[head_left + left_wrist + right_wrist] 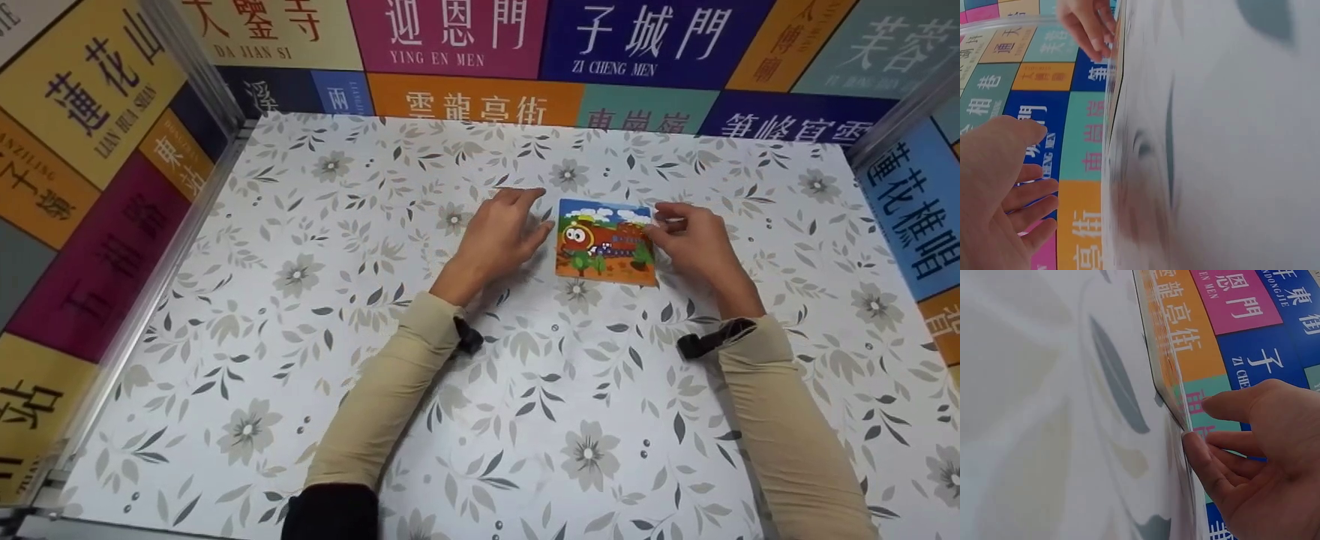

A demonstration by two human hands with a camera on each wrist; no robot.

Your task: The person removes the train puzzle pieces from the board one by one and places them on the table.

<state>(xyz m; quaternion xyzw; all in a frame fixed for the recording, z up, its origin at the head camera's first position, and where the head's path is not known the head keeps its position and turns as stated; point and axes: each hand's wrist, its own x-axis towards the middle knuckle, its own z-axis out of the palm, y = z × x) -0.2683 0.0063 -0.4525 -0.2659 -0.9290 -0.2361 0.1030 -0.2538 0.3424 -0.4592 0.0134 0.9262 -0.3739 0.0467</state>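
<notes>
A square picture card or board (pixel 604 251) with a cartoon train on it lies flat on the floral tabletop. My left hand (pixel 501 234) hovers just left of it, fingers spread and slightly bent, holding nothing. The left wrist view shows the same hand (pixel 1010 185) with loose fingers. At the board's right edge is my right hand (pixel 694 244), its thumb side against the edge. In the right wrist view one fingertip (pixel 1196 445) meets the board's corner while another digit stands apart above it. Contact under the hand is partly hidden.
The white table cover (pixel 300 360) has grey flowers and leaves. Colourful panels (pixel 637 41) with large characters stand along the back, and more panels (pixel 82 172) line the left side. Others rise at the right. A metal rail (pixel 161 255) runs along the left edge.
</notes>
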